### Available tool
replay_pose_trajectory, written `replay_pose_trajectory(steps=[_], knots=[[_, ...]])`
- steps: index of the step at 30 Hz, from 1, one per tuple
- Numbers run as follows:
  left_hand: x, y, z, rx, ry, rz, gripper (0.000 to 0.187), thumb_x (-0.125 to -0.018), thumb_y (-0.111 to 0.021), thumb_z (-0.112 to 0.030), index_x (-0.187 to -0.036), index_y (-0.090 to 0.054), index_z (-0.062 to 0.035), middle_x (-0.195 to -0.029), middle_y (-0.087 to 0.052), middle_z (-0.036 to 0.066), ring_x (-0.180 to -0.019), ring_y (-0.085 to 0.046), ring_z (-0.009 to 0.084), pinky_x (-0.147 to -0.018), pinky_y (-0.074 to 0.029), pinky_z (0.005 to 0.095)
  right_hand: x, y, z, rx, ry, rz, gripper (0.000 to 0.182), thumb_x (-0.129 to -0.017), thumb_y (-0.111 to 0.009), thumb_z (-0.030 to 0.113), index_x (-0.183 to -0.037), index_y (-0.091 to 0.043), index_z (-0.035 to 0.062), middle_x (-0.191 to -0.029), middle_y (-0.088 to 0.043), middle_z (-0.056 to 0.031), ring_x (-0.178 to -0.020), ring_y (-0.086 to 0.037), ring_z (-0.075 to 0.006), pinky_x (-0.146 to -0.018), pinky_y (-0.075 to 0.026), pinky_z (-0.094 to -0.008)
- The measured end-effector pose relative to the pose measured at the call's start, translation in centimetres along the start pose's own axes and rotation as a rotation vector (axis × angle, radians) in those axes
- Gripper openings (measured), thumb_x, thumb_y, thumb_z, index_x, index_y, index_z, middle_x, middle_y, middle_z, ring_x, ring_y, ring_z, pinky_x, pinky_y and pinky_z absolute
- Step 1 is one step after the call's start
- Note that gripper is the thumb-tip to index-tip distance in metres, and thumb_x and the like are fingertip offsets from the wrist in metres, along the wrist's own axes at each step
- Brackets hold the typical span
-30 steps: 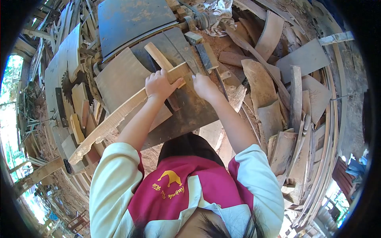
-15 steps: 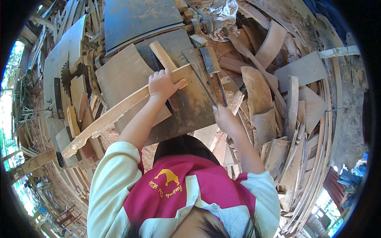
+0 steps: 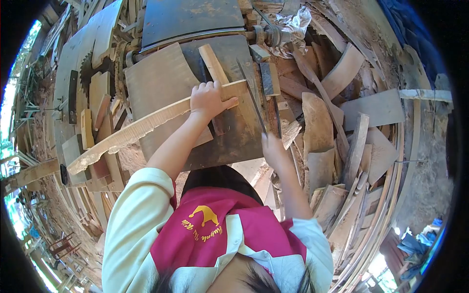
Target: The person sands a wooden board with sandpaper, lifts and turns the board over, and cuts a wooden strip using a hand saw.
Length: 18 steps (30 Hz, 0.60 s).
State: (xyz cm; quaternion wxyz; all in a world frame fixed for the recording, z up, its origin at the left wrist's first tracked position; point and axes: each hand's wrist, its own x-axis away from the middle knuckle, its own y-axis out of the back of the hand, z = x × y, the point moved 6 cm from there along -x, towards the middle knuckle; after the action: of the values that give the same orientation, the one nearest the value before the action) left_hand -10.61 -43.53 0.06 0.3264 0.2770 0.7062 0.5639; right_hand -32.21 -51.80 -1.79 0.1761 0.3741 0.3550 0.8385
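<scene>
My left hand [image 3: 207, 99] is closed over a long, pale wooden board [image 3: 146, 123] with one ragged edge, pressing it down with the thumb stretched along it. The board lies across a wooden block [image 3: 213, 63] on a dark metal table [image 3: 229, 141]. My right hand [image 3: 276, 152] is closed round the near end of a long, thin, dark saw [image 3: 254, 101], seen almost edge-on; its teeth cannot be made out. Its blade slants away from me, beside the board's right end. Under the board lies a broad flat wooden panel [image 3: 159, 73].
On the left, a toothed circular blade [image 3: 87, 73] rises from a bench with wood offcuts [image 3: 87, 129]. Beyond the table is a blue metal plate [image 3: 193, 17]. Curved wood scraps [image 3: 343, 71] are piled on the right, with a small block [image 3: 269, 79] nearer the table.
The view has shifted, so the table and board appear farther right. The saw's far end reaches slightly farther past the board. My left hand keeps its hold on the board.
</scene>
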Motion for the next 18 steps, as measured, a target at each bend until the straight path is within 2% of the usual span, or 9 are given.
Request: replay_pose_trajectory(steps=[5, 8, 10, 12, 15, 18], knots=[[0.1, -0.2, 0.0, 0.004, -0.007, 0.002, 0.062, -0.064, -0.057, -0.065, -0.075, -0.056, -0.0040, -0.072, -0.059, 0.008, -0.069, -0.058, 0.0231, -0.063, -0.043, 0.0359, 3.6, 1.6, -1.1, -0.064, -0.013, 0.016, 0.033, -0.091, -0.036, 0.027, -0.089, -0.050, -0.0022, -0.081, -0.057, -0.0287, -0.081, -0.054, -0.0445, -0.070, -0.041, -0.0504], [0.0, -0.4, 0.1, 0.004, -0.001, 0.014, 0.062, -0.064, -0.057, -0.065, -0.075, -0.056, -0.0037, -0.072, -0.059, 0.008, -0.069, -0.058, 0.0235, -0.064, -0.043, 0.0357, -1.0, 1.5, 0.6, -0.079, 0.044, 0.054, 0.034, -0.091, -0.036, 0.027, -0.089, -0.051, -0.0031, -0.083, -0.057, -0.0288, -0.084, -0.054, -0.0442, -0.072, -0.042, -0.0490], [0.1, -0.4, 0.1, -0.018, -0.038, -0.094, 0.062, -0.062, -0.058, -0.066, -0.072, -0.055, -0.0051, -0.066, -0.056, 0.007, -0.064, -0.056, 0.0218, -0.059, -0.042, 0.0329, -5.7, 0.6, 2.3, -0.067, 0.133, -0.006, 0.035, -0.091, -0.036, 0.027, -0.088, -0.052, -0.0037, -0.085, -0.057, -0.0289, -0.086, -0.054, -0.0444, -0.073, -0.042, -0.0481], [0.3, -0.1, 0.1, -0.020, -0.036, -0.090, 0.062, -0.062, -0.058, -0.066, -0.073, -0.055, -0.0051, -0.067, -0.057, 0.007, -0.065, -0.056, 0.0218, -0.060, -0.042, 0.0328, -8.6, 1.2, 5.1, -0.103, 0.225, -0.042, 0.036, -0.091, -0.036, 0.027, -0.088, -0.053, -0.0039, -0.086, -0.057, -0.0293, -0.087, -0.053, -0.0448, -0.074, -0.042, -0.0478], [0.0, 0.0, 0.2, -0.002, -0.006, -0.066, 0.063, -0.062, -0.057, -0.066, -0.075, -0.056, -0.0046, -0.069, -0.058, 0.008, -0.067, -0.057, 0.0230, -0.062, -0.042, 0.0339, -9.9, 1.4, 5.5, -0.049, 0.221, -0.045, 0.036, -0.091, -0.035, 0.028, -0.088, -0.053, -0.0039, -0.086, -0.057, -0.0298, -0.087, -0.053, -0.0454, -0.075, -0.042, -0.0480], [0.2, -0.3, 0.2, 0.011, 0.012, -0.030, 0.064, -0.062, -0.057, -0.067, -0.076, -0.056, -0.0044, -0.071, -0.059, 0.009, -0.068, -0.058, 0.0241, -0.064, -0.043, 0.0348, -7.0, 0.8, 3.7, -0.070, 0.215, -0.021, 0.037, -0.091, -0.035, 0.028, -0.089, -0.052, -0.0039, -0.086, -0.057, -0.0297, -0.086, -0.053, -0.0459, -0.075, -0.042, -0.0487]])
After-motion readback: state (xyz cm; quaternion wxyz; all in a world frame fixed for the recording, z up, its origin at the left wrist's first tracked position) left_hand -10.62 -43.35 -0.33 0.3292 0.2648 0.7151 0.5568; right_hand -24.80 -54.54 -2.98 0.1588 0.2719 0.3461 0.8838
